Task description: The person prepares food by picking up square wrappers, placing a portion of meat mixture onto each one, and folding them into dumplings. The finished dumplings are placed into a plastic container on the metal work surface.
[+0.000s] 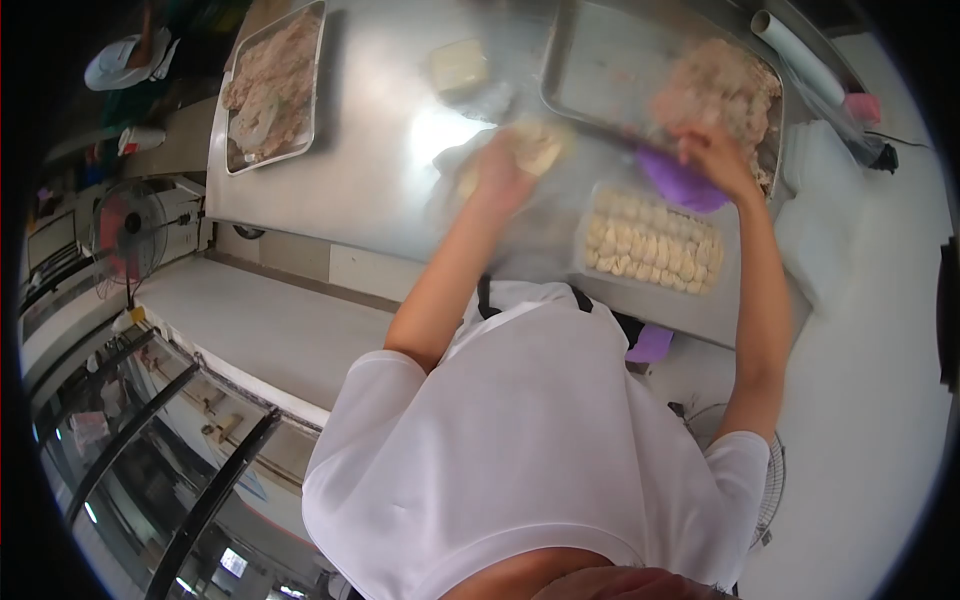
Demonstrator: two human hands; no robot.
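On the left of the steel table, my left hand is closed around pale dough wrappers, blurred by motion. My right hand is at the near edge of a mound of minced filling in a metal tray; its fingers are bent, and blur hides what they hold, if anything. A purple item lies just below that hand. Between my forearms, a clear plastic box holds rows of dumplings. A stack of pale wrappers lies farther back.
Another metal tray of filling stands at the table's far left. Clear plastic containers are stacked at the right, near a roll. A fan stands beyond the left edge, and another person is at the upper left.
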